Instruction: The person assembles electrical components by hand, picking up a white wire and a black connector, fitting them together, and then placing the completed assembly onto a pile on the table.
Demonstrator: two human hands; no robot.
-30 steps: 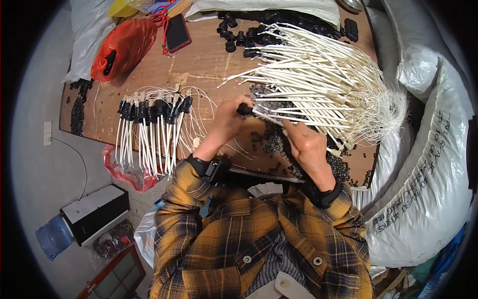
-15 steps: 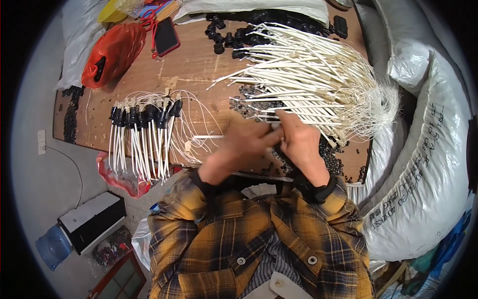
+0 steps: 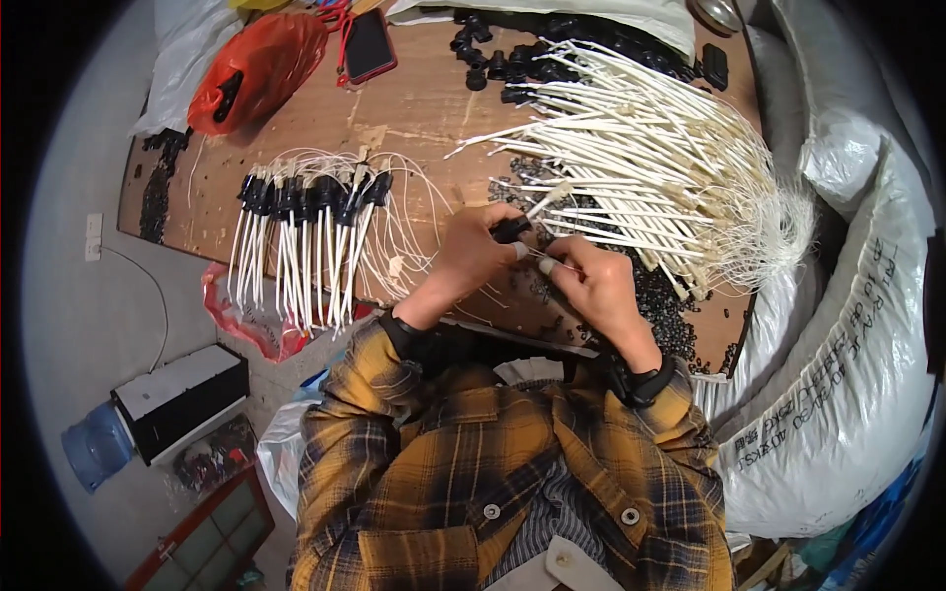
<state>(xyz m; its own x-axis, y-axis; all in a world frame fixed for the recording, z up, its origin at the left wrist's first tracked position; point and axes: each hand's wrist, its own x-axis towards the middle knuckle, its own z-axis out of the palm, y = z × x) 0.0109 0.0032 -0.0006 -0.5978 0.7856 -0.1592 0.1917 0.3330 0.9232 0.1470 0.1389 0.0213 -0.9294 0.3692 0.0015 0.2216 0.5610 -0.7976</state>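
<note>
My left hand [image 3: 471, 248] is closed around a black plastic socket [image 3: 510, 229], from which a white sleeved stem with a cream end [image 3: 549, 200] sticks up to the right. Thumb and finger of my right hand [image 3: 597, 288] pinch a thin white wire [image 3: 533, 254] that runs across to my left fingertips. Just beyond and to the right lies a large pile of white-sleeved wires [image 3: 631, 148]. To the left, a row of wire assemblies with black sockets [image 3: 317, 200] lies with its white sleeves hanging over the table's near edge.
Small dark plastic parts [image 3: 665, 305] are scattered on the brown table [image 3: 424, 108]. Black sockets [image 3: 476, 77] lie at the back. A red plastic bag [image 3: 261, 74] and a phone [image 3: 370, 47] are at the far left. Stuffed white sacks [image 3: 838, 364] stand on the right.
My hands have drawn slightly apart, and the black socket now shows in my left hand. The white sleeve beside my left wrist is gone from there. The whole view has shifted a little.
</note>
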